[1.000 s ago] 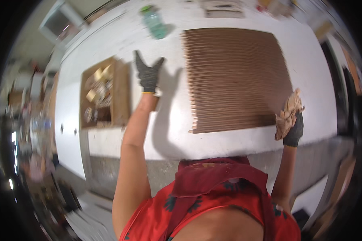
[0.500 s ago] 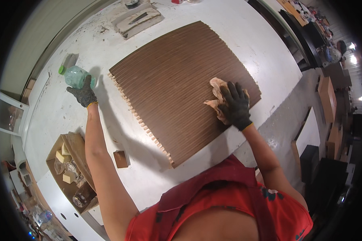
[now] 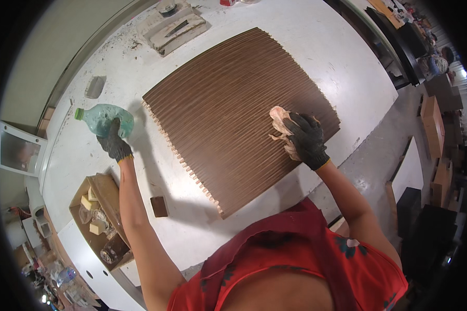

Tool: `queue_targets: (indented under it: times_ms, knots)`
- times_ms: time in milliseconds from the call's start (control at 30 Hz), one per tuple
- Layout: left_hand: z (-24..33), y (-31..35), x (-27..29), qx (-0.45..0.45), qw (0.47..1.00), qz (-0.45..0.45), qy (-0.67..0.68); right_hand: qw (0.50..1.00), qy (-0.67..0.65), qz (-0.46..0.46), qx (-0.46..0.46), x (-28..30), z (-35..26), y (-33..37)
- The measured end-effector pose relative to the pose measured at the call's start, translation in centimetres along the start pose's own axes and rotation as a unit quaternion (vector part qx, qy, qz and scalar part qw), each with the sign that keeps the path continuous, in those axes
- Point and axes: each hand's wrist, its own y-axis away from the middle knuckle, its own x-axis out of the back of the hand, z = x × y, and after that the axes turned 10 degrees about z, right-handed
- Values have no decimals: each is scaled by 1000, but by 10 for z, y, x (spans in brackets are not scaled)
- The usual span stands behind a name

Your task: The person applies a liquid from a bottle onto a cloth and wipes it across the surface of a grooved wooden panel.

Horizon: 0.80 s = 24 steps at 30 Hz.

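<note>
Two dark gloves cover my hands, which are well apart. My left hand (image 3: 115, 142) is closed around a green plastic bottle (image 3: 99, 117), thumb across its side, its green cap pointing left. My right hand (image 3: 307, 139) is clasped over a crumpled cloth (image 3: 280, 118) on the ridged brown board (image 3: 223, 98) — near its right edge. The board lies in the middle of the white table (image 3: 350, 78), pale strip ends showing unevenly along its left side. Beside my left forearm stands a cardboard box (image 3: 109, 191) with yellow blocks (image 3: 97, 226) inside; a small brown block (image 3: 159, 206) sits between that arm and the board.
</note>
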Motion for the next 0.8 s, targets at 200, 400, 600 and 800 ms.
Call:
queue_targets:
  times_ms: [200, 400, 600, 800]
  knots:
    - [101, 124, 38, 103, 972, -168, 128, 985, -149, 82, 39, -17, 8, 19]
    - [103, 274, 84, 309, 917, -228, 109, 656, -709, -8, -259, -2, -41, 35]
    - [143, 373, 52, 434, 806, -398, 58, 743, -588, -4, -319, -23, -48, 35]
    - [160, 400, 33, 545, 716, -418, 128, 698, -648, 15, -304, -41, -22, 52]
